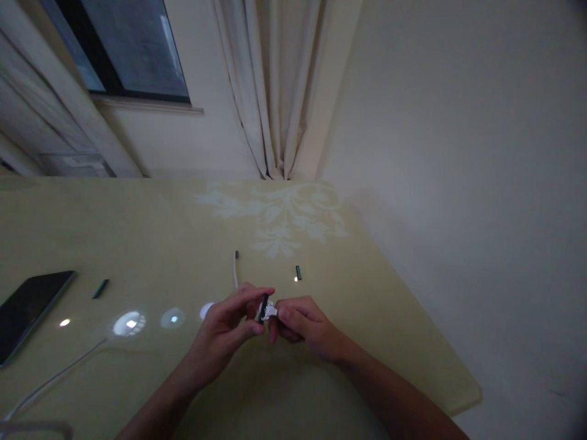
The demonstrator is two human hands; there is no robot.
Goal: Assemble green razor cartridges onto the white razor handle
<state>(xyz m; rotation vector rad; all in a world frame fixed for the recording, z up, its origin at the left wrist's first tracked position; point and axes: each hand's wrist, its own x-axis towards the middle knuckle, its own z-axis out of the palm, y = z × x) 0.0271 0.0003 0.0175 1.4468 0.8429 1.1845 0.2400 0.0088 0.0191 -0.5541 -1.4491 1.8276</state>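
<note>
Above the table, my left hand [229,318] pinches a short black bar [263,308] at its two ends, between thumb and fingers. A shiny silver metal piece [270,311] meets the bar on its right side. My right hand [302,321] is closed on that metal piece, thumb on top and fingers curled beneath. Whether the two parts are joined I cannot tell. Just beyond the hands lies a small dark green strip [298,272]. A thin white cable-like piece with a dark tip [236,266] runs behind my left hand, its lower part hidden.
The glossy yellowish table [358,360] ends at a slanted right edge near the wall [481,183]. At left lie a dark tablet-like slab [32,311], another dark strip [100,288] and a white cable [59,373]. Curtains [275,85] hang behind the table.
</note>
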